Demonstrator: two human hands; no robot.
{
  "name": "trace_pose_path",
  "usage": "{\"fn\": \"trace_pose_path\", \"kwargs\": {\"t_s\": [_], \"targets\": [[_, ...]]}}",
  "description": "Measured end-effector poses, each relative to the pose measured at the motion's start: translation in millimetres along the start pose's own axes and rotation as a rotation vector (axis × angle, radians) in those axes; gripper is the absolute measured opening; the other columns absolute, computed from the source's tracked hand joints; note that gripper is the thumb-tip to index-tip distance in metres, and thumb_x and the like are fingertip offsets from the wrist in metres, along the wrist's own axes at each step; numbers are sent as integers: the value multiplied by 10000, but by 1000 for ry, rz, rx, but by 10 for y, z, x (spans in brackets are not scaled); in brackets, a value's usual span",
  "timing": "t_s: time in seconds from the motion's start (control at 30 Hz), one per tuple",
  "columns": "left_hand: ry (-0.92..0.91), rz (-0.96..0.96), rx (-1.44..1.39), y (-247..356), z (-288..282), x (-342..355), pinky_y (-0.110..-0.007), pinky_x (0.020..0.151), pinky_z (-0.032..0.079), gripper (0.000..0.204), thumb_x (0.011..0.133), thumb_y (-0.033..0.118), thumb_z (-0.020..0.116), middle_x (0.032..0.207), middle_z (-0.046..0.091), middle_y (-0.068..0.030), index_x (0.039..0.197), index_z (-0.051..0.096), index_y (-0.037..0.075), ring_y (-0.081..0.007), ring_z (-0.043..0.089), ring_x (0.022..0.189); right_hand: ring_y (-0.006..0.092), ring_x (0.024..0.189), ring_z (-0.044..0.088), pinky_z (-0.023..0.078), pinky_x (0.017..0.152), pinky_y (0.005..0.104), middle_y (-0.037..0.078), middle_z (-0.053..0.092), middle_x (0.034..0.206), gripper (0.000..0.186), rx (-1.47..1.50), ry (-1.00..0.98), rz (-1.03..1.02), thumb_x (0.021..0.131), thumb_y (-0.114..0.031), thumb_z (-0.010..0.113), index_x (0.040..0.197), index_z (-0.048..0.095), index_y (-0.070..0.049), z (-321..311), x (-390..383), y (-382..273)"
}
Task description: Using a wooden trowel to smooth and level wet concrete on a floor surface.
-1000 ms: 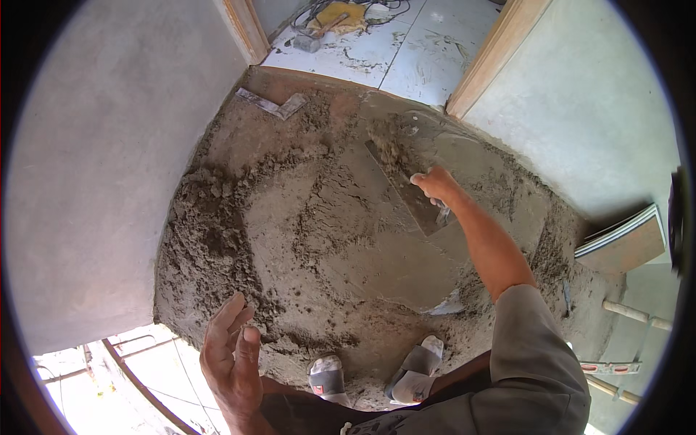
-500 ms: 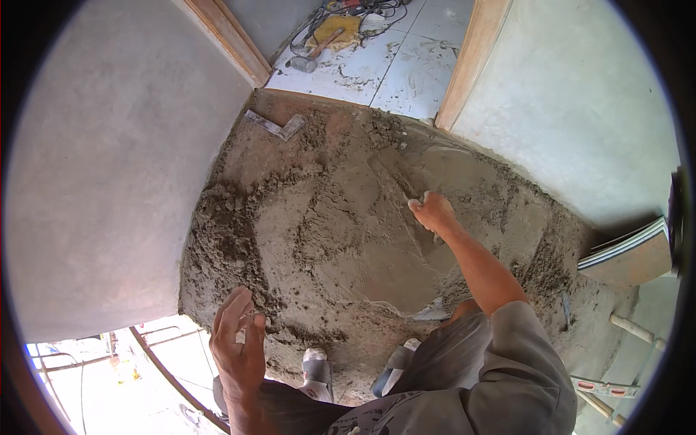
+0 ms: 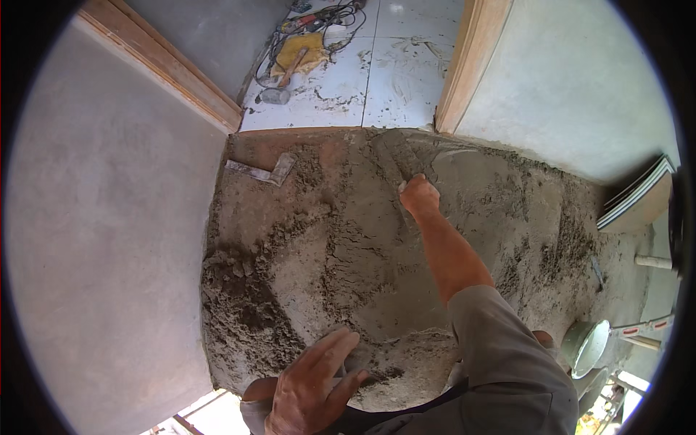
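Wet grey mortar covers the floor in front of me, smooth on the right and crumbly on the left. My right hand is closed round the handle of a mortar-covered trowel. Its long blade lies on the mortar near the tiled doorway, and its grip is hidden under my fingers. Close to my body, my left hand hangs over the mortar with fingers stretched and thumb apart, holding nothing.
An L-shaped metal square lies at the far left. Beyond the wooden door frame, a hammer, a yellow cloth and a corded power tool rest on white tiles. Stacked boards and a bucket stand right.
My right hand has pushed the trowel farther toward the doorway. My left hand has moved right and nearer my body. The view has shifted, and a bucket now shows at lower right.
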State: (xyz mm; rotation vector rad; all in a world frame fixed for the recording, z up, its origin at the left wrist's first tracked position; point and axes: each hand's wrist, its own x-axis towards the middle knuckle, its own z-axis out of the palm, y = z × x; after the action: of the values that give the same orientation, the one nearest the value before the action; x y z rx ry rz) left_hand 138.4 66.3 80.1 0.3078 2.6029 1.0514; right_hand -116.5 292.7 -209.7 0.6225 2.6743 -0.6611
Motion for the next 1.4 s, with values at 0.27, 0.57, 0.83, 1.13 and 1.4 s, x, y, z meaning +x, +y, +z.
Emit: {"fn": "trace_pose_path", "kwargs": {"t_s": [0.27,0.57,0.83,1.13,1.4], "targets": [[28,211,-111,-837,-317,318,-394,908,486,454,799,179,719,1142,612,-228,1191,579,-2,-372,604,1065,355,878,669,516,814,444,221,677,862,473,178,125,211,902,-387,518,1012,580,69,192,-295,297],[-37,-119,-220,-1339,-793,76,-362,894,468,432,850,278,634,1179,614,-171,1201,597,28,-298,599,1065,282,581,671,553,665,416,190,668,693,487,447,88,309,921,-392,482,900,631,72,528,-195,-590],[-59,-50,-205,-1563,-938,135,-390,944,463,450,773,161,712,1164,606,-238,1178,600,0,-359,598,1100,312,729,688,551,740,428,171,680,742,462,297,-28,230,925,-391,484,1005,607,48,684,-258,-1139],[-113,-251,-295,-1468,-913,211,-403,939,435,471,830,273,627,1215,592,-196,1233,577,36,-337,562,1136,383,947,650,511,848,444,235,664,985,467,-66,234,249,896,-391,521,1041,537,53,502,-301,-390],[-141,-217,-329,-1441,-927,96,-401,933,442,470,821,247,631,1226,587,-194,1240,575,39,-334,563,1136,368,912,660,502,841,449,254,670,893,511,50,386,417,894,-426,516,985,603,69,241,-91,573]]}}
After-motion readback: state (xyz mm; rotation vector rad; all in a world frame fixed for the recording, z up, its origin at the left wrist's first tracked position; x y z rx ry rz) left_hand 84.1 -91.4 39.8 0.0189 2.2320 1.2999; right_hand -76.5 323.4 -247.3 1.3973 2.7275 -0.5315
